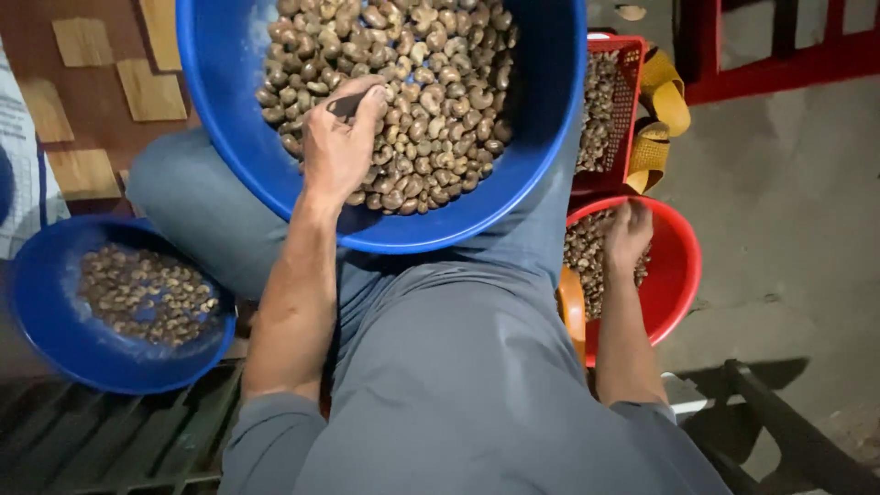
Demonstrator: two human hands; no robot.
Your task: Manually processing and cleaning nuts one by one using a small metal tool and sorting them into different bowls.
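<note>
Gripping a small dark tool (346,104) between thumb and curled fingers, the left hand (339,147) is resting on the cashews (431,82) heaped in the big blue basin (229,82), which is sitting on the person's lap at twelve o'clock. At three o'clock the right hand (628,234) is reaching down, fingers bent, into a red bowl (678,275) of nuts, though whether it is grasping any I cannot tell. Beyond it a red crate (632,82) is holding more nuts, and at nine o'clock a smaller blue bowl (46,312) is holding shelled pieces.
</note>
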